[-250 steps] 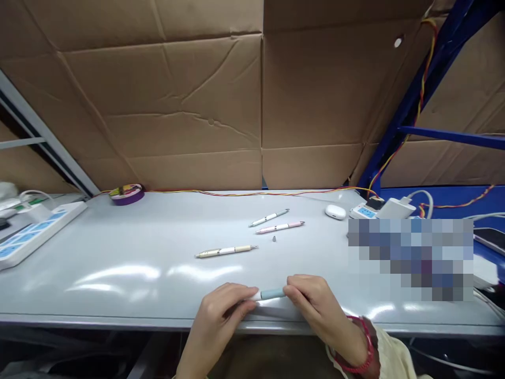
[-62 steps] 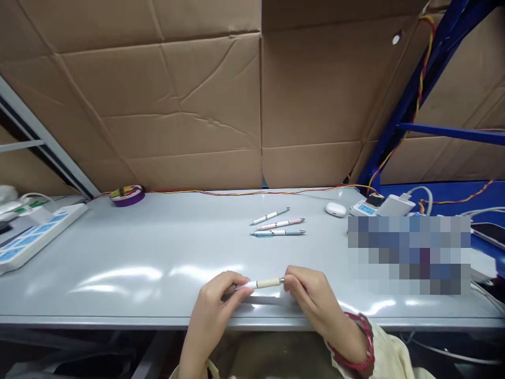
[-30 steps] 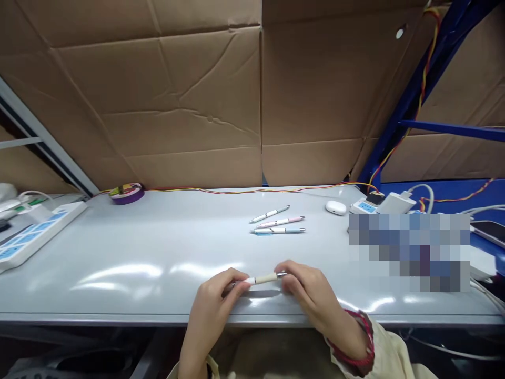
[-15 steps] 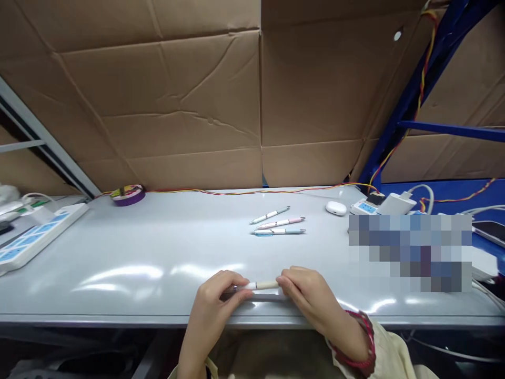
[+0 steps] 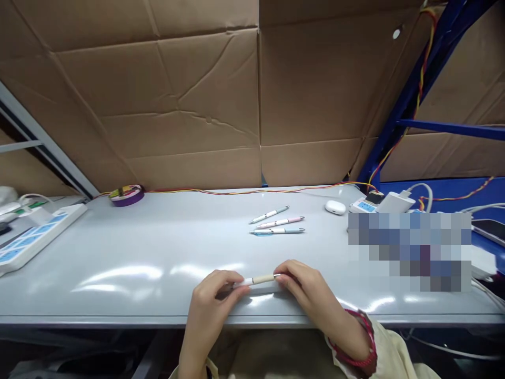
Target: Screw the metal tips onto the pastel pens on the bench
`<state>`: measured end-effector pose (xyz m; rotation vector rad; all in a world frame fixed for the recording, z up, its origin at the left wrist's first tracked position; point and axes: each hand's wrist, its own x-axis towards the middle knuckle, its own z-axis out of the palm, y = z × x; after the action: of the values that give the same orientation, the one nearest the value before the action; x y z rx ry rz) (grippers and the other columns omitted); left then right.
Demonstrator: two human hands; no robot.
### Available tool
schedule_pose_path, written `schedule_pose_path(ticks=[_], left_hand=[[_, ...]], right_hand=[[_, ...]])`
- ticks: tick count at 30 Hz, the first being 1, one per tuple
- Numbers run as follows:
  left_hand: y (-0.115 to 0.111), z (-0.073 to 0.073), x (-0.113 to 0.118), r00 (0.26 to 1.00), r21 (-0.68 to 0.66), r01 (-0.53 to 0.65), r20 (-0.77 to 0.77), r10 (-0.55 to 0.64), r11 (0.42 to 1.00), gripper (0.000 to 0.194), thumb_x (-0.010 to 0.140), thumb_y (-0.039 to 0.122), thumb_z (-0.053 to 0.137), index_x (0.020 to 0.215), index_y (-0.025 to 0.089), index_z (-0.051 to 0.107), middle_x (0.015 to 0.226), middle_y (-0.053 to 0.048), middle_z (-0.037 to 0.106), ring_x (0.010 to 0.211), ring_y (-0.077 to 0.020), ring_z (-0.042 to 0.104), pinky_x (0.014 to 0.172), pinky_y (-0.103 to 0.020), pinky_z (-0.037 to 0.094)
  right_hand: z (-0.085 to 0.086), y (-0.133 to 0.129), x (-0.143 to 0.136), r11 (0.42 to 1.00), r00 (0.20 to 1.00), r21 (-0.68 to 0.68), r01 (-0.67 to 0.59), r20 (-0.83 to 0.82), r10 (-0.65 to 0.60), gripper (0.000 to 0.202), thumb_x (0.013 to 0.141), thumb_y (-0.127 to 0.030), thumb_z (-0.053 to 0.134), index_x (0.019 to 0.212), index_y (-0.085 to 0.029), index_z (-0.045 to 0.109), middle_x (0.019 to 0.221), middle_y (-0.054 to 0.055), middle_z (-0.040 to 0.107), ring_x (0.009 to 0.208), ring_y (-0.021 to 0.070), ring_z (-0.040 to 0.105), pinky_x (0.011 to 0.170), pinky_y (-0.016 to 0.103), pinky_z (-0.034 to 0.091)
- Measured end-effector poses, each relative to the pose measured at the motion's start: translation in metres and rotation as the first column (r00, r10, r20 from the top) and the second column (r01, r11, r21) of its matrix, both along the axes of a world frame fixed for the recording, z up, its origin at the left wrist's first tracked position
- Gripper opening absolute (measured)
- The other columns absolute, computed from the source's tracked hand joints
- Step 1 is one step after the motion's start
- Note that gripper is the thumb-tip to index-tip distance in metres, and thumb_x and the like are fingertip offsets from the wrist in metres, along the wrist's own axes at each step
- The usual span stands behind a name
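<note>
A white and cream pen [image 5: 262,279] is held nearly level above the front part of the grey table [image 5: 165,247]. My left hand [image 5: 216,300] pinches its white end between thumb and fingers. My right hand [image 5: 307,289] grips the cream end, where a bit of metal tip shows at the fingertips. Farther back lie three more pens side by side: a grey-green one [image 5: 270,214], a pink one [image 5: 281,222] and a light blue one [image 5: 282,231].
A white earphone case [image 5: 335,207] sits at the back right, near a white charger [image 5: 395,202]. A purple tape roll [image 5: 127,196] is at the back left. The left edge holds a power strip [image 5: 41,234]. A pixelated patch covers the right side.
My right hand has risen slightly and shifted a little left, tilting the pen's cream end upward. More of that end now shows between the hands. The three pens on the table have stayed put.
</note>
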<state>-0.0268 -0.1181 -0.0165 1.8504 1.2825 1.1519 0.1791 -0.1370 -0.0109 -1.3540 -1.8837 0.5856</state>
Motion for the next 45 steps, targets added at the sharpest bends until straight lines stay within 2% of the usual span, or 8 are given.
schedule_pose_path(ticks=[8, 11, 16, 20, 25, 30, 36, 45], left_hand=[[-0.004, 0.003, 0.001, 0.997, 0.036, 0.002, 0.072, -0.005, 0.999, 0.01, 0.071, 0.029, 0.07, 0.074, 0.021, 0.064, 0.076, -0.002, 0.064, 0.074, -0.0181, 0.062, 0.068, -0.027, 0.054], [-0.003, 0.002, -0.006, 0.952, 0.048, 0.036, 0.302, -0.049, 0.998, 0.016, 0.067, 0.022, 0.074, 0.078, 0.021, 0.061, 0.08, -0.001, 0.064, 0.073, -0.0166, 0.062, 0.06, -0.023, 0.053], [0.0, -0.008, -0.017, 0.689, 0.02, 0.128, 0.718, -0.103, 0.992, 0.025, 0.069, 0.029, 0.074, 0.072, 0.021, 0.051, 0.065, 0.003, 0.059, 0.066, -0.0137, 0.064, 0.038, -0.012, 0.043], [-0.001, -0.014, 0.006, 0.518, -0.12, 0.154, 0.855, 0.024, 0.981, 0.026, 0.075, 0.046, 0.066, 0.075, 0.024, 0.051, 0.071, 0.004, 0.059, 0.076, -0.0105, 0.062, 0.05, -0.011, 0.048], [-0.006, -0.005, 0.043, 0.463, -0.196, 0.181, 0.882, 0.092, 0.964, 0.05, 0.091, 0.057, 0.022, 0.061, 0.021, 0.039, 0.065, -0.001, 0.048, 0.077, -0.0148, 0.054, 0.058, -0.022, 0.049], [-0.008, 0.001, 0.049, 0.273, -0.198, 0.194, 0.952, 0.141, 0.961, 0.045, 0.091, 0.051, 0.023, 0.061, 0.018, 0.016, 0.06, 0.003, 0.016, 0.056, -0.0122, 0.031, 0.048, -0.019, 0.038], [-0.009, 0.001, 0.046, 0.25, -0.153, 0.224, 0.964, 0.095, 0.963, 0.039, 0.088, 0.048, 0.026, 0.063, 0.019, 0.017, 0.064, 0.003, 0.014, 0.059, -0.0137, 0.027, 0.047, -0.019, 0.034], [-0.01, 0.001, 0.044, -0.255, 0.061, 0.393, 0.966, 0.045, 0.917, 0.024, 0.087, 0.033, 0.041, 0.068, 0.02, 0.033, 0.064, 0.003, 0.035, 0.063, -0.0119, 0.04, 0.055, -0.025, 0.037]], right_hand=[[-0.005, -0.002, -0.001, 1.0, 0.997, 0.013, -0.016, 0.079, 0.015, 0.038, 0.096, -0.033, 0.028, 0.063, -0.02, 0.044, 0.06, -0.001, 0.047, 0.056, 0.0133, 0.046, 0.054, 0.025, 0.037], [-0.002, -0.004, -0.001, 0.998, 0.999, 0.062, 0.002, -0.043, 0.0, 0.035, 0.095, -0.032, 0.03, 0.067, -0.02, 0.047, 0.062, -0.001, 0.05, 0.058, 0.0128, 0.048, 0.056, 0.024, 0.038], [0.0, -0.008, -0.004, 0.985, 0.979, 0.172, 0.019, -0.205, 0.017, 0.014, 0.091, -0.027, 0.045, 0.089, -0.022, 0.058, 0.075, 0.001, 0.06, 0.066, 0.0136, 0.054, 0.062, 0.025, 0.045], [-0.002, -0.012, -0.003, 0.975, 0.943, 0.185, 0.122, -0.329, -0.056, 0.014, 0.089, -0.029, 0.048, 0.092, -0.022, 0.059, 0.079, 0.003, 0.062, 0.07, 0.0151, 0.058, 0.065, 0.026, 0.049], [0.002, -0.012, -0.002, 0.996, 0.867, -0.036, 0.087, -0.489, -0.093, 0.015, 0.086, -0.034, 0.053, 0.091, -0.022, 0.06, 0.081, 0.002, 0.063, 0.075, 0.0157, 0.063, 0.064, 0.024, 0.051], [0.008, -0.01, -0.003, 0.988, 0.853, -0.153, 0.001, -0.515, -0.081, 0.015, 0.084, -0.034, 0.057, 0.089, -0.021, 0.062, 0.082, 0.003, 0.064, 0.077, 0.017, 0.064, 0.065, 0.025, 0.05], [0.01, -0.01, -0.004, 0.988, 0.896, -0.154, 0.002, -0.439, -0.071, 0.016, 0.085, -0.034, 0.054, 0.091, -0.02, 0.061, 0.084, 0.003, 0.064, 0.077, 0.017, 0.061, 0.067, 0.027, 0.049], [0.004, -0.014, -0.006, 0.906, 0.707, 0.171, 0.388, -0.686, -0.173, 0.023, 0.092, -0.034, 0.039, 0.11, -0.024, 0.051, 0.113, 0.007, 0.052, 0.092, 0.0186, 0.053, 0.079, 0.034, 0.044]])
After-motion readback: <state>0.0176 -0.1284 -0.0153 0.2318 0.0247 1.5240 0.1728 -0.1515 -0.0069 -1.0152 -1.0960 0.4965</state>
